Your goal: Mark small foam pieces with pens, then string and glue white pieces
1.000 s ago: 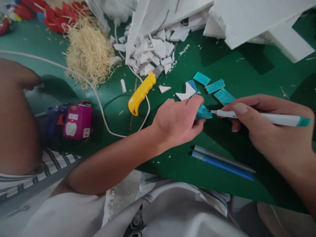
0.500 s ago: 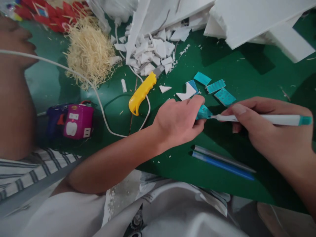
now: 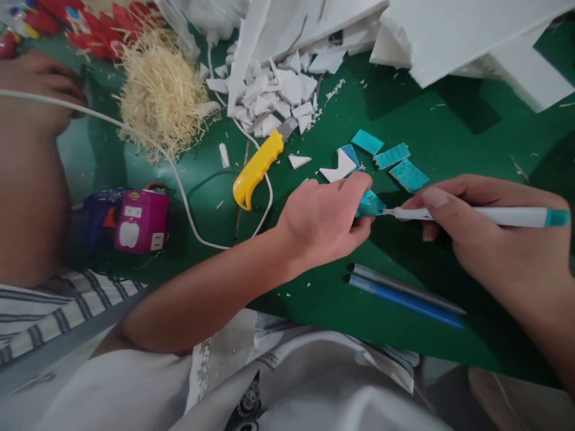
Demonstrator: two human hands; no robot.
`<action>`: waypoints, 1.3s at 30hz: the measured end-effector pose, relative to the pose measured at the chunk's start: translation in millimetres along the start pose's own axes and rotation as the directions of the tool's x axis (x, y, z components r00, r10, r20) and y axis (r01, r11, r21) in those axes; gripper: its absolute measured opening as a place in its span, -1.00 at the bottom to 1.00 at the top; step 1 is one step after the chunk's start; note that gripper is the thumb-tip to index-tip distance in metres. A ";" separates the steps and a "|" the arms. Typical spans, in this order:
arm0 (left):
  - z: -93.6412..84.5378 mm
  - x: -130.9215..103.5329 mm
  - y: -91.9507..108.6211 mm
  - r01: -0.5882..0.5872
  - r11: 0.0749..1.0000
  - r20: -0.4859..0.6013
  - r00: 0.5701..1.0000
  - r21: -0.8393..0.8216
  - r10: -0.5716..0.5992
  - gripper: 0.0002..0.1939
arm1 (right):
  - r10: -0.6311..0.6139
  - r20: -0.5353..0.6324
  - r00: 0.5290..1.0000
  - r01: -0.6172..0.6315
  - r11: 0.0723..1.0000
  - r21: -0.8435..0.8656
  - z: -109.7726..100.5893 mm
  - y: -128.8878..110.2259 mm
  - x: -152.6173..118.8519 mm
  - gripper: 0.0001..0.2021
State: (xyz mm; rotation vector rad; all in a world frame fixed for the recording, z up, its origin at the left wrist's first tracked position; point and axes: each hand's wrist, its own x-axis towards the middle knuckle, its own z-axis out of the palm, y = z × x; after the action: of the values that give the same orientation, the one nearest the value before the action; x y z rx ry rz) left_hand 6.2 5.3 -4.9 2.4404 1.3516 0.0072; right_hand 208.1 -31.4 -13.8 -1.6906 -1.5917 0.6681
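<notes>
Between the fingers of my left hand (image 3: 321, 218) is a small teal piece (image 3: 371, 204), partly hidden by them. My right hand (image 3: 498, 239) is closed around a white marker pen (image 3: 512, 216) with a teal end, its tip touching or nearly touching the teal piece. Just beyond my hands lie several flat teal pieces (image 3: 409, 175), two with dark markings. Close to my left knuckles are a notched white foam piece (image 3: 339, 167) and a blue piece (image 3: 350, 155). Two pens, a blue one (image 3: 404, 300) and a grey one (image 3: 408, 289), rest below my hands.
A yellow box cutter (image 3: 259, 167) lies left of my left hand, blade out. Behind it are white foam scraps (image 3: 287, 90), large foam boards (image 3: 462, 36) and a pile of straw (image 3: 162, 96). A white cord (image 3: 179, 179) crosses the green table toward a magenta plug adapter (image 3: 142, 220). Another person's hand (image 3: 49, 90) is far left.
The other person's hand at the far left has shifted to the right. My hands, the marker pen and the teal piece have hardly moved.
</notes>
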 end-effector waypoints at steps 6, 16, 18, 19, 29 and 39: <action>0.7 0.2 -0.4 -0.009 1.000 -0.011 1.000 0.012 0.009 -0.66 | 0.007 0.001 1.000 -0.007 1.000 0.005 -1.5 -1.5 1.8 -0.53; 3.1 0.0 -0.1 -0.010 1.000 -0.024 1.000 0.011 0.010 -0.66 | -0.019 -0.042 0.999 0.021 0.999 0.027 2.0 -0.8 0.2 -0.64; 2.8 0.3 0.2 -0.008 1.000 -0.016 1.000 0.010 0.009 -0.66 | -0.015 -0.021 1.000 0.015 0.999 0.031 2.4 -0.8 0.3 -0.61; 2.5 0.5 0.4 -0.007 1.000 -0.012 1.000 0.010 0.007 -0.65 | -0.010 -0.003 1.000 0.010 0.999 0.035 2.2 -1.4 0.6 -0.59; 2.2 -0.3 -0.3 -0.013 1.000 -0.024 1.000 0.010 0.014 -0.66 | -0.004 -0.035 0.999 0.004 1.000 -0.006 -0.9 -4.6 0.8 -0.56; 1.6 0.2 -0.1 -0.019 1.000 -0.014 1.000 0.020 0.019 -0.65 | -0.025 -0.017 1.000 0.025 1.000 0.004 -0.2 -2.2 1.5 -0.61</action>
State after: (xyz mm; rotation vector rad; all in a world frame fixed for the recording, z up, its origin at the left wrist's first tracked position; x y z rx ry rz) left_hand 6.5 5.1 -6.5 2.4741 1.3406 0.0153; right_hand 207.1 -30.0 -11.9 -1.6664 -1.5953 0.6425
